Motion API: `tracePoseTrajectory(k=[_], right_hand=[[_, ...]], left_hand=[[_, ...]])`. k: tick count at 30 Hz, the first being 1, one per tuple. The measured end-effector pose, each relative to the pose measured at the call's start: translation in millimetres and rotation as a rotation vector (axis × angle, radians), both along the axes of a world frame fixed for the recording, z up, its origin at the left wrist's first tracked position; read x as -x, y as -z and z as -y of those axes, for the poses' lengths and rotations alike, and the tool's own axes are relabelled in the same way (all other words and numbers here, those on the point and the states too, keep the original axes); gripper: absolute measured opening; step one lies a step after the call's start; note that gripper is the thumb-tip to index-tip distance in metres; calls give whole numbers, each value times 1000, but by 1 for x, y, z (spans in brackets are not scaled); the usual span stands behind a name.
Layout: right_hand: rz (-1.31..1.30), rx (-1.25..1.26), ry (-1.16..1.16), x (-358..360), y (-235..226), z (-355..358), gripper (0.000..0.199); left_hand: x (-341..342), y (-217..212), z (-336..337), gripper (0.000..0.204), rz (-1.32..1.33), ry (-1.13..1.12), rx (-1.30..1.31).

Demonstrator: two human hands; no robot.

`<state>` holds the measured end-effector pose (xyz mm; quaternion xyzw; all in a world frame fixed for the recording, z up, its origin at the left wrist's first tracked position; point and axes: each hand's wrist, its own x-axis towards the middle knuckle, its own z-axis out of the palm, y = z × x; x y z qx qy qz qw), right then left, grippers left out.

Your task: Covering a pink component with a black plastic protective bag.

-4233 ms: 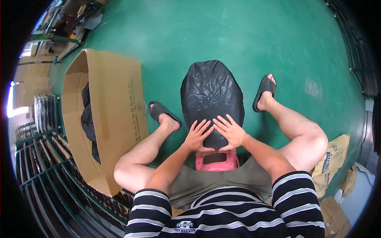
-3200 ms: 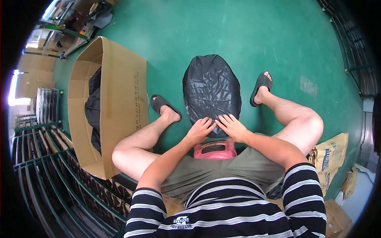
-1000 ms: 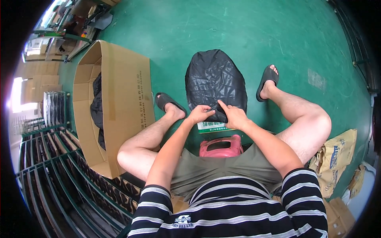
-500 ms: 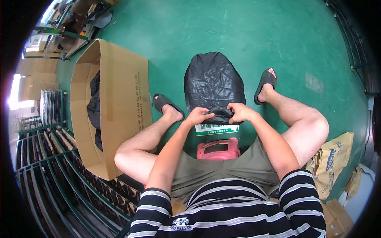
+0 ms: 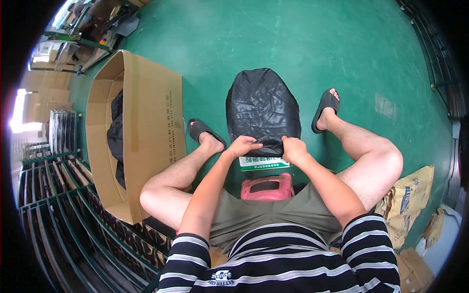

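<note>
- Since the first frame, left hand [image 5: 242, 146] and right hand [image 5: 295, 150] have gone from lying flat on the black bag [image 5: 264, 107] to gripping its near edge.
- Left thumb and fingers pinch narrowly.
- Right fingers close on the same edge.
- Bag lies between two dark sandals [image 5: 327, 104]; a green-and-white panel [image 5: 264, 164] shows below its edge.

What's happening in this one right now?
A seated person is pinching the near edge of a wrinkled black cover with the left hand and right hand, one at each side. Below that edge, part of a white-and-green item shows, and nearer the person is a pink plastic object. To the left, an open cardboard box holds dark material.
</note>
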<state>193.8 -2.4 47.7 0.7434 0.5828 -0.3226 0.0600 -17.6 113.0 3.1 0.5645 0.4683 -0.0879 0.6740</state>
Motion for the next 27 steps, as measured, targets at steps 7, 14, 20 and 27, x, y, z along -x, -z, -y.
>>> tracePoseTrajectory(k=[7,14,20,27], right_hand=[[-44,93,-26,-17,2,5,37],[58,-64,3,-1,9,20,47],[131,-63,-39,-4,26,18,47],[-136,14,-118,-30,-6,-2,45]], left_hand=[[-2,-4,0,41,-34,18,-57],[1,-4,-1,38,-17,10,-67],[2,0,-2,40,-5,14,-60],[5,1,-6,35,-3,28,-17]])
